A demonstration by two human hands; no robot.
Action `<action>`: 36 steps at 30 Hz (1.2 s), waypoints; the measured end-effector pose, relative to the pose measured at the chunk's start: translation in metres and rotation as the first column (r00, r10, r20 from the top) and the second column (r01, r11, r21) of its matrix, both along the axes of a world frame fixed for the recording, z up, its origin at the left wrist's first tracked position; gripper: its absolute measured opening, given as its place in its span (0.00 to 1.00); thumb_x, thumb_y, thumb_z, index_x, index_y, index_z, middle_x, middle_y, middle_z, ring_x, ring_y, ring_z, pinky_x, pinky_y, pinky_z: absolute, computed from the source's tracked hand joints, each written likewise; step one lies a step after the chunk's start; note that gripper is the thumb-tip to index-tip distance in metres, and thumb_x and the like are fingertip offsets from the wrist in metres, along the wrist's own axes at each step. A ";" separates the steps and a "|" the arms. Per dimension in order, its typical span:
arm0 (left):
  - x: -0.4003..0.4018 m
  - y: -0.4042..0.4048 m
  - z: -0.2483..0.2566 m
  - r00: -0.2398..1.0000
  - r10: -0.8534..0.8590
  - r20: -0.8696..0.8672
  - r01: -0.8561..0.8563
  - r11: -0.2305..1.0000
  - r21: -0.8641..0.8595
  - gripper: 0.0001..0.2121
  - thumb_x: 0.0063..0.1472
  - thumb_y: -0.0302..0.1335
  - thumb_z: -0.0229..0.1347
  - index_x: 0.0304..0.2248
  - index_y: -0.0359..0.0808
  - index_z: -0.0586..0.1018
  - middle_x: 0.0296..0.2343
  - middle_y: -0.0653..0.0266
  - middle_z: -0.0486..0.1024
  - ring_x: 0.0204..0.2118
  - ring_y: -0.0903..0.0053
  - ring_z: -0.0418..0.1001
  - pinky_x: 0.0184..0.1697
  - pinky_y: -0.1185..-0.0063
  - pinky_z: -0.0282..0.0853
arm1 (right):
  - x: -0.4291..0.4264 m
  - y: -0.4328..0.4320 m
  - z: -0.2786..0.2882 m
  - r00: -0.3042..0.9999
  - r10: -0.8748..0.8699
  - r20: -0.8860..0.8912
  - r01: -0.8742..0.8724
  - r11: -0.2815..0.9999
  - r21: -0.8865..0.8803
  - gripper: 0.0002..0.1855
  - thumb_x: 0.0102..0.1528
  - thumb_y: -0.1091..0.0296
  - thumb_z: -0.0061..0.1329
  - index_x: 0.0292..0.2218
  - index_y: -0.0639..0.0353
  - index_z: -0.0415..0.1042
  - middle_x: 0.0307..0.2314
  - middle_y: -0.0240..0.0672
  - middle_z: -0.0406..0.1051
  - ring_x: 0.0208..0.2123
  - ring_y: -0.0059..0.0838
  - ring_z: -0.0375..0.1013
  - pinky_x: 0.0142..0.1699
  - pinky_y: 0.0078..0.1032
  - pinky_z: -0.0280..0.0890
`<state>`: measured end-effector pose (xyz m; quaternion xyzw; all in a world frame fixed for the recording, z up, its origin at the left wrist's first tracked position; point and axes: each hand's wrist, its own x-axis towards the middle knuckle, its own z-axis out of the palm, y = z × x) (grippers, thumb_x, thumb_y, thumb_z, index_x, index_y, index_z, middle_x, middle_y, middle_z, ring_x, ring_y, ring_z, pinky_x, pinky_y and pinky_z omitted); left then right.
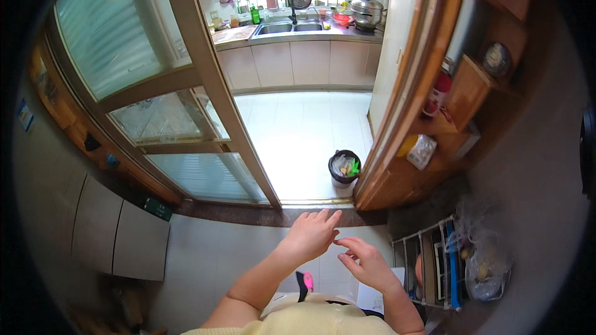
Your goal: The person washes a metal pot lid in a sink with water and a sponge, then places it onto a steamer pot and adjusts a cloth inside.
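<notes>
My left hand (313,233) is held out before my chest, fingers apart, with nothing in it. Just right of it and a little lower is my right hand (365,259), its fingers loosely curved and its thumb apart, also holding nothing; its fingertips come close to the left hand, and whether they touch I cannot tell. Beyond both hands lies the dark door sill (326,216) of a kitchen doorway. A lined trash bin (344,167) with bags and scraps in it stands just inside, by the right door frame. A pink and black slipper (307,281) shows below my hands.
A glass-paned sliding door (223,102) covers the doorway's left part. At the kitchen's back are a double sink (291,28) and a steel steamer pot (368,11). To my right stand a wooden shelf unit (400,181) and a wire rack (421,260) with bags. Low cabinets (139,237) are at left.
</notes>
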<state>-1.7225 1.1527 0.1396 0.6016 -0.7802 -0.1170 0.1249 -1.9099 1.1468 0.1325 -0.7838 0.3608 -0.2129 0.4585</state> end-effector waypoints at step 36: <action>0.509 -0.567 -0.020 0.812 0.559 -0.167 -0.537 0.604 -0.589 0.14 0.45 0.19 0.54 0.36 0.32 0.75 0.42 0.54 0.71 0.25 0.70 0.73 0.28 0.76 0.69 | 0.495 -0.720 -0.005 0.897 0.441 0.041 -0.432 0.892 -0.131 0.11 0.52 0.77 0.46 0.39 0.60 0.71 0.36 0.37 0.69 0.31 0.26 0.70 0.35 0.21 0.66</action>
